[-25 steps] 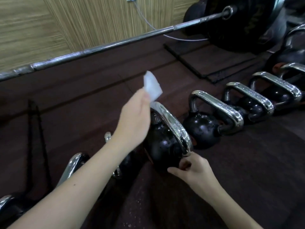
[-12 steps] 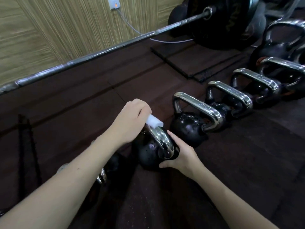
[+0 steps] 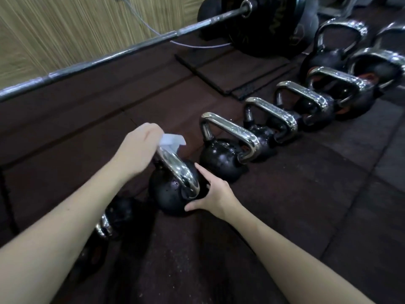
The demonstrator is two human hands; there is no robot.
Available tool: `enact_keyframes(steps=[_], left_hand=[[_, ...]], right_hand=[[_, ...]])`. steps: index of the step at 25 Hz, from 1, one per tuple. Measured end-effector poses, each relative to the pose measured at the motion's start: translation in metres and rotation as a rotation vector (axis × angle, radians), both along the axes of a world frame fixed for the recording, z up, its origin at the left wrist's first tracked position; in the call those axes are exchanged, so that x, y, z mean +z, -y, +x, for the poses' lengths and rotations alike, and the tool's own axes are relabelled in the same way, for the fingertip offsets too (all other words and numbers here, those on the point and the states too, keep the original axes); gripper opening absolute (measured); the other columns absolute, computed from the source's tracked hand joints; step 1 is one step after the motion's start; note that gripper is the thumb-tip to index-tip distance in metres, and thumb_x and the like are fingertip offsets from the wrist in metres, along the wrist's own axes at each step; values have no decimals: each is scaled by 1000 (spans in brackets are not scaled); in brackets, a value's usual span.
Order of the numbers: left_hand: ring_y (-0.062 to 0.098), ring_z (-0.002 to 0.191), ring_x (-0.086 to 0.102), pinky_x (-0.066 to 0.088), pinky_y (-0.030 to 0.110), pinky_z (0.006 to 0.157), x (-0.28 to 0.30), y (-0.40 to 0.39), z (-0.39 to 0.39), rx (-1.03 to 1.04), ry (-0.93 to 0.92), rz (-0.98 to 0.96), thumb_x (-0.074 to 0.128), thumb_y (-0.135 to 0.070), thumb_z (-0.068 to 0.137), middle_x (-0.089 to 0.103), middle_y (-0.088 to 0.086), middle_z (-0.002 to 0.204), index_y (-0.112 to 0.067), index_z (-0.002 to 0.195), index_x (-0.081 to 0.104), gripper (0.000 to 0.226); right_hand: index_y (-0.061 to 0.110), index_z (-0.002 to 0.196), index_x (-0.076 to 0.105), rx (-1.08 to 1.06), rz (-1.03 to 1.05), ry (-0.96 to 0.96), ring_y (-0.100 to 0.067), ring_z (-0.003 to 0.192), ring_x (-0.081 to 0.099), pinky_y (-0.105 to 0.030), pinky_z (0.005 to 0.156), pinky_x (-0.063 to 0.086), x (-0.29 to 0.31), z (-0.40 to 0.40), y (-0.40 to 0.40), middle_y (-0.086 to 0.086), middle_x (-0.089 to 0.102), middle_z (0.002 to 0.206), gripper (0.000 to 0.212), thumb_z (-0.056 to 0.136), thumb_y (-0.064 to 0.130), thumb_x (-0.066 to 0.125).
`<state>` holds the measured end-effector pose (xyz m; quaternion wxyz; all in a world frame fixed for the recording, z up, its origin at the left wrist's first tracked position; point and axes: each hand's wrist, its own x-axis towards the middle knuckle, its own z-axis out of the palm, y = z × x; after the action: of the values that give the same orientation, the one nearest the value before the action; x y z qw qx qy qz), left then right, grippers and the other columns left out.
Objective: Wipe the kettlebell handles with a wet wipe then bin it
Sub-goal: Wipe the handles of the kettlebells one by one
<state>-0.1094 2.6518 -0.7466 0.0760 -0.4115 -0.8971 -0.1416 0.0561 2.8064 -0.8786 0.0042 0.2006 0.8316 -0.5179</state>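
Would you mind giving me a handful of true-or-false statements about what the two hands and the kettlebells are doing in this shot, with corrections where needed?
1. The left hand holds the white wet wipe at the top of a chrome handle. True.
2. The right hand grips the barbell. False: it rests against the black kettlebell being wiped; the barbell lies untouched near the wall.
3. More kettlebells stand in a row to the right. True.
4. The wipe is lying on the floor. False: it is in the left hand.
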Motion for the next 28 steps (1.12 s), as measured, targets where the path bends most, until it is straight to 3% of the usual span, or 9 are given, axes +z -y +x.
enact_keyframes(steps=[2, 9, 12, 15, 17, 19, 21, 24, 28], left_hand=[[35, 93, 57, 45, 49, 86, -2, 2, 14, 41, 32, 31, 30, -21, 98, 61, 13, 92, -2, 88, 62, 38], [31, 106, 57, 40, 48, 103, -5, 12, 75, -572, -236, -151, 43, -21, 99, 65, 4, 110, -11, 103, 69, 29], [35, 86, 57, 47, 55, 80, -4, 6, 31, -327, -88, -32, 33, -18, 96, 63, 10, 91, -5, 88, 64, 35], [29, 92, 56, 48, 52, 90, -6, 1, 2, 125, 196, 109, 29, -26, 99, 62, 9, 96, -8, 91, 60, 37], [30, 92, 60, 49, 48, 89, -7, -3, 26, 47, 147, -10, 23, -33, 96, 66, 6, 95, -9, 89, 64, 48], [30, 96, 60, 45, 47, 92, -3, -1, 65, -263, -71, -140, 28, -28, 95, 66, 4, 98, -12, 92, 69, 44], [28, 106, 57, 38, 45, 104, -6, 9, 89, -531, -212, -168, 45, -21, 95, 65, 1, 108, -15, 100, 70, 26], [28, 102, 58, 42, 44, 98, -9, 13, 59, -493, -190, -78, 40, -26, 99, 65, 2, 106, -13, 99, 69, 31], [27, 103, 58, 47, 47, 94, -7, 14, 3, 34, 27, 62, 32, -22, 101, 63, 2, 102, -19, 97, 65, 33]], right_hand=[[43, 158, 36, -5, 7, -10, 1, 146, 41, -32, 124, 36, 1, -3, 1, 15, 51, 157, 133, 44, 36, 105], [33, 157, 43, 22, 36, 10, -5, 140, 47, -25, 112, 47, -6, -6, -5, 7, 54, 153, 92, 81, -3, 80], [46, 157, 36, 5, -21, 26, 0, 143, 44, -26, 118, 41, -3, -4, -4, 20, 50, 153, 130, 47, 31, 104], [51, 156, 33, 5, -48, 38, -1, 146, 42, -31, 124, 36, -5, -4, -4, 20, 48, 156, 136, 41, 36, 105], [48, 156, 36, 9, -28, 33, 2, 142, 46, -27, 121, 39, -6, -6, -4, 22, 53, 151, 133, 42, 38, 104], [40, 154, 46, -32, -40, 68, 4, 127, 57, -16, 110, 44, -8, -7, -4, 18, 64, 138, 101, 66, 30, 96], [36, 148, 56, -74, -105, 66, -2, 121, 65, -21, 106, 52, -7, -7, -2, 9, 67, 134, 65, 91, 11, 75], [43, 153, 46, -27, -101, 64, 11, 120, 60, -17, 100, 53, -2, -5, -3, 15, 62, 142, 113, 58, 15, 99], [60, 152, 29, -10, -73, 70, 0, 143, 46, -32, 122, 39, -4, -3, -1, 23, 52, 152, 141, 32, 42, 101]])
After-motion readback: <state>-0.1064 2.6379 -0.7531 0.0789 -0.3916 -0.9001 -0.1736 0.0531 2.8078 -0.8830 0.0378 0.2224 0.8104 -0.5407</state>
